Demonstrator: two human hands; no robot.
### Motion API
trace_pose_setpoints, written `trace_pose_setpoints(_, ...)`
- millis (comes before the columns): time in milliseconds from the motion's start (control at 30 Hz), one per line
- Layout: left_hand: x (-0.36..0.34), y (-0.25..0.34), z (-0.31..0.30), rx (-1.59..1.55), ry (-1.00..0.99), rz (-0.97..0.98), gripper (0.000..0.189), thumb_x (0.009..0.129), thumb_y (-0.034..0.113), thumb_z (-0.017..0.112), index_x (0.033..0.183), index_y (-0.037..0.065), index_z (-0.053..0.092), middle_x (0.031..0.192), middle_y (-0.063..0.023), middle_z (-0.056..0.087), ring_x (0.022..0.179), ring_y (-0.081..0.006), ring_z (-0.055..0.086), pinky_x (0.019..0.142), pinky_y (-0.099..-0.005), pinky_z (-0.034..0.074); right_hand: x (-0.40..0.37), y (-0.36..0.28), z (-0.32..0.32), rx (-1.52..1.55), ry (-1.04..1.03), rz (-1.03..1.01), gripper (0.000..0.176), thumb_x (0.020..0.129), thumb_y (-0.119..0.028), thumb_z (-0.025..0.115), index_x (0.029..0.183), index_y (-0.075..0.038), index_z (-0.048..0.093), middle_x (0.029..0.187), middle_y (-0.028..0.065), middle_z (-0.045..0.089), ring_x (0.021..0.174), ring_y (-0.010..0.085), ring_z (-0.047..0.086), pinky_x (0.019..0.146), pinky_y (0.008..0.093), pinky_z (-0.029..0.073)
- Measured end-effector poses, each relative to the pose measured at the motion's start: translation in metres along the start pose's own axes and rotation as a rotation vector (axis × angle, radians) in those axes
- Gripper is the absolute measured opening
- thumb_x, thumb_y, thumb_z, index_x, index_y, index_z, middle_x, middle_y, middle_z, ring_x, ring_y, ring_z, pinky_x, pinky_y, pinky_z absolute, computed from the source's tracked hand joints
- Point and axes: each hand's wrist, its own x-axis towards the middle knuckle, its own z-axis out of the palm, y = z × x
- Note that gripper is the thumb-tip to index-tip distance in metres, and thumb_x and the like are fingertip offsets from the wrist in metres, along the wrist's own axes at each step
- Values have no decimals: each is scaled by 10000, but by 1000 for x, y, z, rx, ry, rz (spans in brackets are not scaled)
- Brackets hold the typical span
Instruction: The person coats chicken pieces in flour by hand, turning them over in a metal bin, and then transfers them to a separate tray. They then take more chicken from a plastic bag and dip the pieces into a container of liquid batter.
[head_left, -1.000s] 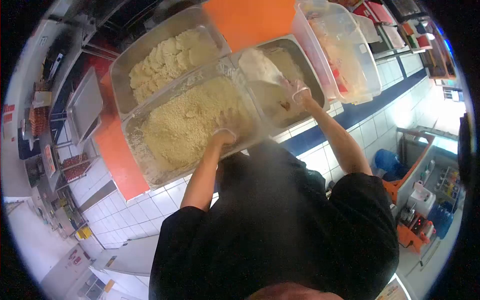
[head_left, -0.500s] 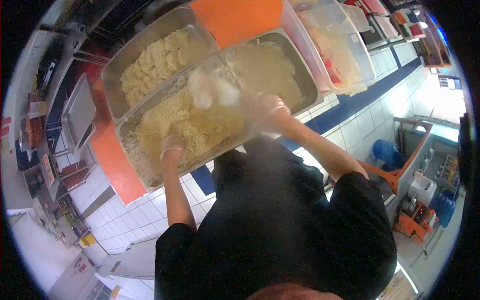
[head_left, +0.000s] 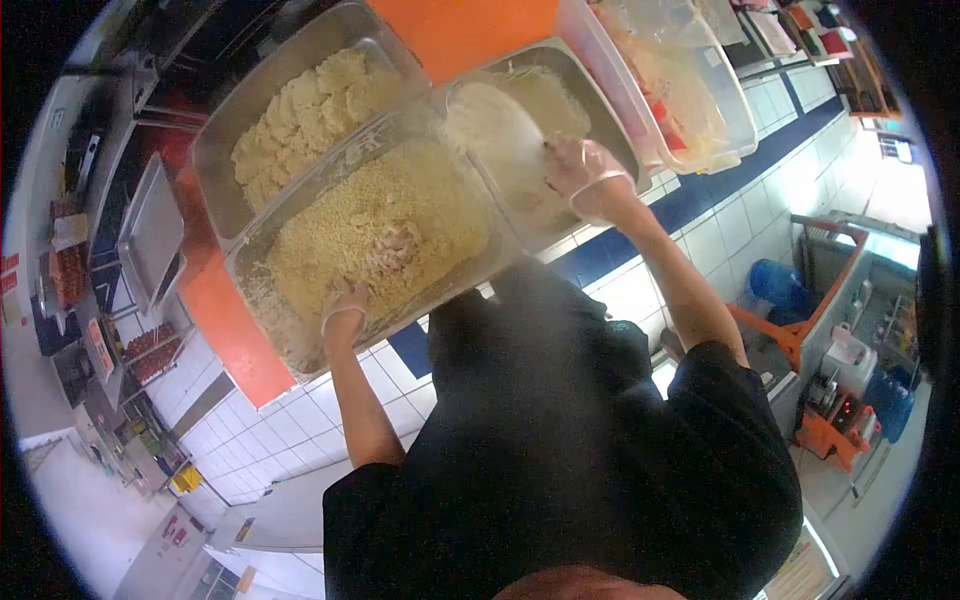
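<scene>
My left hand (head_left: 346, 301), in a clear glove, rests in the yellowish crumbs (head_left: 330, 225) at the near edge of the middle metal tray (head_left: 262, 318); its fingers are partly sunk and hard to make out. A heap of pale pinkish pieces (head_left: 393, 250) lies on the crumbs to its right. My right hand (head_left: 588, 178), also gloved, grips a whitish, motion-blurred scoop or bowl (head_left: 495, 122) over the right metal tray (head_left: 625, 125), which holds pale liquid (head_left: 560, 97). Coated pieces (head_left: 305, 120) fill much of the left metal tray (head_left: 222, 205).
An orange surface (head_left: 225, 325) lies under the trays. Clear plastic tubs (head_left: 735, 135) with pale and red contents stand at the right. An empty metal tray (head_left: 152, 235) sits at the left. White and blue floor tiles (head_left: 705, 205) show around my body.
My right hand has moved right with the whitish object, from over the crumbs to over the liquid. Pinkish pieces now show on the crumbs. My left hand stays near the same place.
</scene>
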Motion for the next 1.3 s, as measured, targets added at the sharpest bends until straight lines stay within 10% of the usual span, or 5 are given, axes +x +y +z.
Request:
trace_pose_setpoints(133,-19,19,-6,-8,32,-53,800,892,503,443,1498,34,210,1464,-257,358,1343,-382,380,1109,-413,302,29,11,19,142,-211,554,254,905,-230,525,1023,-29,625,938,210,674,896,364,668,776,447,534)
trace_pose_setpoints(533,-13,23,-4,86,-36,-28,758,941,486,391,1458,-50,251,1430,-300,368,1327,-403,392,1113,-414,297,9,81,182,-257,280,-313,290,915,-198,485,1084,5,605,1057,250,637,942,402,633,862,476,488)
trace_pose_setpoints(1100,21,-9,28,220,110,106,621,921,502,376,1181,-11,612,1197,-251,595,1153,-406,551,991,-453,414,-13,111,164,2172,-465,121,496,947,-313,551,1388,-100,469,1114,88,615,900,174,593,733,302,512)
trace_pose_setpoints(1233,17,-7,27,178,87,39,673,920,505,390,1276,-51,519,1170,-285,597,1116,-418,573,969,-453,434,-9,93,127,1093,-244,-46,475,951,-307,542,1368,-88,481,909,36,602,693,111,542,556,243,445)
trace_pose_setpoints(1300,6,2,26,165,190,46,692,919,504,391,1319,-56,465,1163,-291,599,1114,-420,574,967,-455,436,-7,85,104,2065,-596,361,465,955,-287,543,1359,-66,476,764,-4,525,579,73,456,483,212,365)
